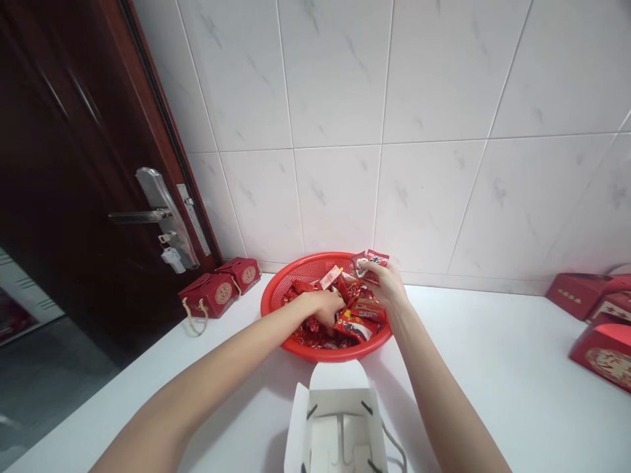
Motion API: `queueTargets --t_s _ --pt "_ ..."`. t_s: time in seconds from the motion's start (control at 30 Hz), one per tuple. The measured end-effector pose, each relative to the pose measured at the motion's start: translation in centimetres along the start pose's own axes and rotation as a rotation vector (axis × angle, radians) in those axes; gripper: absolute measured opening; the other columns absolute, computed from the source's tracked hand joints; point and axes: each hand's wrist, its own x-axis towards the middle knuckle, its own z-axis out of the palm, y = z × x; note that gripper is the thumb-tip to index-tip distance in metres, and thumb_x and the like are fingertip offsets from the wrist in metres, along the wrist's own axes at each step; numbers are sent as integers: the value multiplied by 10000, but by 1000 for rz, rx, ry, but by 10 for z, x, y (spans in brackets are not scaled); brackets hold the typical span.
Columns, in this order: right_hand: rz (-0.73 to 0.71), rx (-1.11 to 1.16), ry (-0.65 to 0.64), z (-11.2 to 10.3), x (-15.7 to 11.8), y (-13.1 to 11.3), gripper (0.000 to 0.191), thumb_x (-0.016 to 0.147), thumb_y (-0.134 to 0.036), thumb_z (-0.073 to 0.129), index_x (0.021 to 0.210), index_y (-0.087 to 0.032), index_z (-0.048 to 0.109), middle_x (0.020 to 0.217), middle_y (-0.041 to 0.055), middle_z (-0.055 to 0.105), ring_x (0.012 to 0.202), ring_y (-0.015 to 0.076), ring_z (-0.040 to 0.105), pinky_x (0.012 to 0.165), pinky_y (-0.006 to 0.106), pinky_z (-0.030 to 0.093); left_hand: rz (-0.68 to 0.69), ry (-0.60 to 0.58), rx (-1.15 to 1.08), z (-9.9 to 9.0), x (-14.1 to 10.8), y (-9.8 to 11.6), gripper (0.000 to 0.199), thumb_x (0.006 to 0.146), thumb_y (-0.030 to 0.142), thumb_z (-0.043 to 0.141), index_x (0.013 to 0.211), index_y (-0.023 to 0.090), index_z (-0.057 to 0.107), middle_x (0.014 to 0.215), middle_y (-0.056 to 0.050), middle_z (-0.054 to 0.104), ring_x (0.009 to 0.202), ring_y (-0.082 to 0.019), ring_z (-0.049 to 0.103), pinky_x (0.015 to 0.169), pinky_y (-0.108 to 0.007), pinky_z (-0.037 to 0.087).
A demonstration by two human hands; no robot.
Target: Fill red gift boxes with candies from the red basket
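A round red plastic basket [276, 309] full of red-wrapped sweets [359, 325] stands against the tiled wall. Among the sweets, my left hand [327, 309] reaches down with bent fingers; their tips are hidden, so I cannot see what they hold. Over the basket's right rim, my right hand [384, 282] is closed on small red candy packets [369, 261] with white lettering. Nearer to me stands an open white gift box [340, 433], its flaps folded out and a cord at its right side. The inside shows bare white card.
Two closed dark red gift boxes [211, 297] with rope handles sit left of the basket. More red boxes [601, 348] lie at the right edge of the white table [473, 355]. A dark door [89, 131] with a metal handle [140, 216] is at the left.
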Motion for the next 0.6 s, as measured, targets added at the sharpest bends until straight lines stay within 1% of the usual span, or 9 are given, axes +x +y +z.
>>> queueTargets --t_s 0.07,0.17,0.27,0.33,0.4,0.5,0.6 --pt "-3 -7 -7 -1 0 1 199 521 -172 810 663 -182 671 657 13 720 633 167 674 596 278 585 -3 1 -59 -3 -2 -3 392 485 95 754 861 205 729 929 -67 757 817 -268 677 679 -291 481" --pt "-11 -16 -27 -1 1 1 201 519 -186 815 654 -185 667 641 11 713 622 177 673 592 300 599 6 6 -180 -11 -9 -10 389 491 123 741 869 213 740 817 -6 727 719 -214 637 602 -256 441" --pt "-18 -18 -42 -2 1 1 193 521 -188 815 639 -190 661 633 14 709 617 179 670 576 294 596 24 50 -321 -20 -16 -18 327 528 175 716 852 208 749 686 38 656 641 -173 583 554 -239 399" --pt "-21 -19 -45 -3 2 2 191 523 -187 814 635 -194 659 629 13 706 618 179 667 575 290 594 32 114 -411 -25 -19 -23 272 548 194 683 813 194 743 633 51 607 608 -155 548 544 -239 381" --pt "-21 -22 -42 -3 3 2 191 526 -191 816 637 -196 660 627 11 705 620 179 664 581 295 597 31 202 -499 -27 -20 -28 232 564 210 654 781 180 729 628 53 591 610 -149 539 561 -240 388" --pt "-22 -29 -23 -3 3 3 185 524 -191 814 643 -194 673 646 17 719 623 177 663 562 283 585 14 333 -625 -28 -19 -33 187 593 243 620 749 171 695 652 46 604 632 -152 555 587 -246 413" --pt "-24 -31 -15 -3 3 3 176 517 -193 810 637 -189 681 645 16 721 597 164 651 533 263 563 -6 415 -736 -26 -20 -36 167 599 256 621 732 170 672 664 33 624 642 -161 577 582 -253 436"
